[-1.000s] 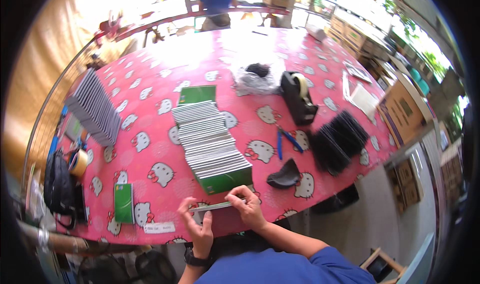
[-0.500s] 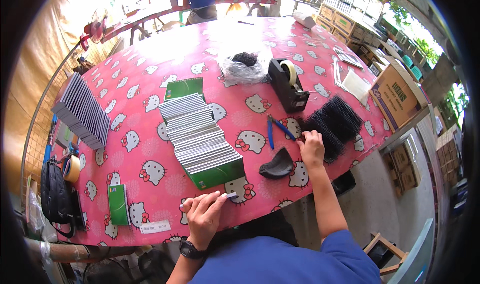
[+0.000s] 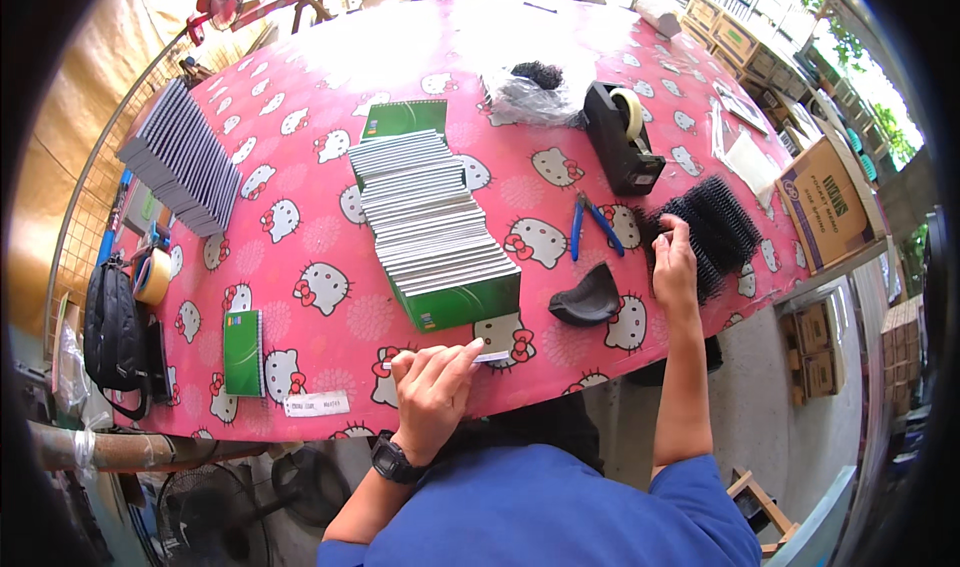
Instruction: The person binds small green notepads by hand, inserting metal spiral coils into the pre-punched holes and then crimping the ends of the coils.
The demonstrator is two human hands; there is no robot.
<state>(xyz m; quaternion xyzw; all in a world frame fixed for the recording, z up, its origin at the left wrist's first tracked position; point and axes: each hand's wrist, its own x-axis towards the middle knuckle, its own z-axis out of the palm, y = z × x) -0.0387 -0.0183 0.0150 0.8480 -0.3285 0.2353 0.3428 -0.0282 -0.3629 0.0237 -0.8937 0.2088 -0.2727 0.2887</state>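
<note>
My left hand [image 3: 436,392], with a black watch at the wrist, is closed on a thin white notepad [image 3: 490,357] seen edge-on at the table's near edge. Just beyond it lies a long, leaning row of notepads [image 3: 435,217] with green covers at both ends. My right hand [image 3: 674,267] pinches at the left side of a pile of black spiral binding coils [image 3: 715,227]; its fingertips partly hide what they grip. Left of that hand are blue-handled pliers [image 3: 597,225] with handles spread and a black curved pouch-like piece [image 3: 586,297].
A black tape dispenser [image 3: 622,142] stands beyond the pliers, beside a plastic bag [image 3: 535,97] of black coils. At left are a tall notepad stack [image 3: 185,157], a green notebook [image 3: 242,353] and a black bag [image 3: 112,327]. A cardboard box [image 3: 830,205] sits at the right edge.
The view has shifted, so the table's things appear farther right and higher. My right hand stays at the coils with its fingers more curled; my left still holds the notepad.
</note>
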